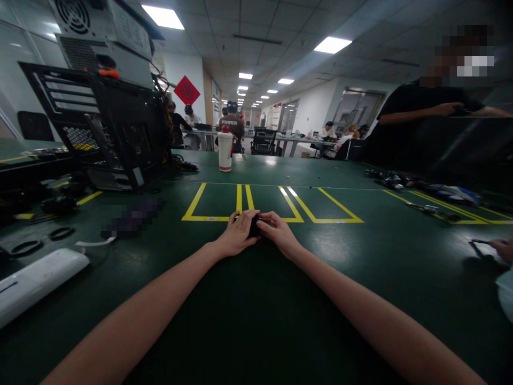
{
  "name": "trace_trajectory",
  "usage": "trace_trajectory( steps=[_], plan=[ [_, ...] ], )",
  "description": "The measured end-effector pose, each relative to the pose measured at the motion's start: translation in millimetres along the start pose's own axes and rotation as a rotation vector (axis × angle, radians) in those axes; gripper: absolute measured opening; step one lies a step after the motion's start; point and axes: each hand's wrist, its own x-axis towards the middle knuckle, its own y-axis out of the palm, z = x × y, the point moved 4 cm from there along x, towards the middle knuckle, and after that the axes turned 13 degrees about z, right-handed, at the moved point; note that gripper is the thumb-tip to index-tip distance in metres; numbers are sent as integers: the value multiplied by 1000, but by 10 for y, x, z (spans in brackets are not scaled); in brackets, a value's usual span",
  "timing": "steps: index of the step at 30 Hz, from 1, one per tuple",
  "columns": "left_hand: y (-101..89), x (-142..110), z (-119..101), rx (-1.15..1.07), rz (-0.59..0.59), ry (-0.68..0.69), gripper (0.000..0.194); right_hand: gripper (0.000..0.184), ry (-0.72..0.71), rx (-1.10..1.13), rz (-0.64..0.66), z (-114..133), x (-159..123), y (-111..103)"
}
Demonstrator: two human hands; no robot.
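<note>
Both my hands meet over the green table [224,331], just in front of the yellow tape outlines [212,218]. Between them is a small black object [254,229], mostly covered by my fingers, so its kind does not show. My left hand [237,235] wraps round it from the left with the fingers curled over the top. From the right, my right hand [277,231] pinches its near side with thumb and fingers. Both forearms reach in from the bottom corners.
An open black computer case [132,128] stands at the left with a power supply on top. A white cup [225,152] is beyond the tape. A white device [40,283] lies at near left. Cables and parts [441,192] lie at right, where a person [417,107] stands.
</note>
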Motion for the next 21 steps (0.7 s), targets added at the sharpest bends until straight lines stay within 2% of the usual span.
trace_trajectory(
  steps=[5, 10, 16, 21],
  plan=[
    [-2, 4, -4, -13, 4, -9, 61, 33, 34, -32, 37, 0, 15, -8],
    [-16, -1, -15, -17, 8, -4, 62, 30, -40, 13, 98, 97, -30, 17],
    [-35, -7, -31, -28, 15, -5, 60, 27, -51, -29, 31, 89, -29, 11],
    [-29, -3, -26, -22, 18, -4, 60, 32, 81, -1, 6, 53, 18, -13]
  ],
)
